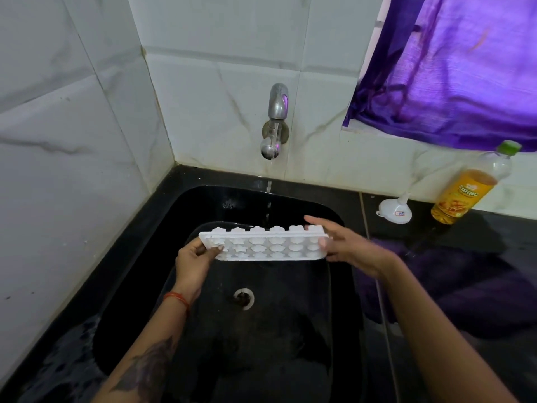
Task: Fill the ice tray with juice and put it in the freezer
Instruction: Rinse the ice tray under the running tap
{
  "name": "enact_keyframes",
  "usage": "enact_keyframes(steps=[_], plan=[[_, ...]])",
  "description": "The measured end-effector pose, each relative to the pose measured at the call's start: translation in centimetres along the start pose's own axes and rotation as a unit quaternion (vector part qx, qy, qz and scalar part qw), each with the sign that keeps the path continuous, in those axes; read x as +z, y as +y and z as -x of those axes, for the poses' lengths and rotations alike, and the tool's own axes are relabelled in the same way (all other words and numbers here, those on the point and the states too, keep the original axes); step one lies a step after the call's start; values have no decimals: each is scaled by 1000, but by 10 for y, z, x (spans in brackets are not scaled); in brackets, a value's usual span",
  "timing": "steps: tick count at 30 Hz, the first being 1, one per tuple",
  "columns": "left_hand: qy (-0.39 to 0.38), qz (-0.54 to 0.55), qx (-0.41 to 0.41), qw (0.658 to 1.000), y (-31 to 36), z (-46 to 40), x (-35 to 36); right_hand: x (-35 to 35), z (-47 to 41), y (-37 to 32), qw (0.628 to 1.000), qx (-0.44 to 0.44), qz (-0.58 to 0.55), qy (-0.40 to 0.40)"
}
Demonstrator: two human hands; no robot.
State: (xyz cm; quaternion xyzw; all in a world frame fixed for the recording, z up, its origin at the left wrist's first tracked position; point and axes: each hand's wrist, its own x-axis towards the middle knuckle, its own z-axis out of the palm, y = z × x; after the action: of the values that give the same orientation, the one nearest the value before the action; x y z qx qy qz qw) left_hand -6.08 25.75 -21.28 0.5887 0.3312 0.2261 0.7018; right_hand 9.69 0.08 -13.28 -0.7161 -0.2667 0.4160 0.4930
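Head view | left hand (194, 258) and right hand (343, 245) grip white ice tray (267, 245) ends | over black sink (139, 286)

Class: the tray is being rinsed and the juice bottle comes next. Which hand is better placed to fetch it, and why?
Right hand: the juice bottle stands on the counter on its side, whereas the left hand grips the ice tray's far end.
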Motion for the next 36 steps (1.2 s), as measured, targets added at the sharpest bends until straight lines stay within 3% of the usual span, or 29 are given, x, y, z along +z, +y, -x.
enact_keyframes(steps=[2,4,6,9,11,13,16,21,24,27,31,34,36], plan=[[-8,-15,-2,1000,0,8,5,16,10,15,993,-45,89,62],[-18,-31,2,999,3,14,11,26,13,15,962,-86,195,172],[-26,-39,26,999,10,18,15,28,21,4,935,-131,246,220],[-63,-55,137,987,30,23,10,28,39,-14,882,-234,298,281],[-76,-122,219,965,35,26,3,40,51,-15,834,-296,311,346],[-95,-184,222,953,28,26,-3,57,55,1,815,-300,336,365],[-144,-203,120,961,9,29,-16,75,58,23,853,-229,332,331],[-136,-159,172,963,6,32,-18,75,64,15,782,-292,373,405],[-159,-168,134,964,0,32,-18,82,66,23,815,-234,361,389],[-159,-170,157,960,-6,35,-22,80,71,29,824,-210,341,401],[-99,-170,113,974,-8,36,-15,73,67,30,865,-97,297,392],[-58,-182,104,976,-3,38,-7,59,69,27,859,-76,243,444],[-24,-199,106,974,3,42,2,43,75,26,882,-60,145,445]])
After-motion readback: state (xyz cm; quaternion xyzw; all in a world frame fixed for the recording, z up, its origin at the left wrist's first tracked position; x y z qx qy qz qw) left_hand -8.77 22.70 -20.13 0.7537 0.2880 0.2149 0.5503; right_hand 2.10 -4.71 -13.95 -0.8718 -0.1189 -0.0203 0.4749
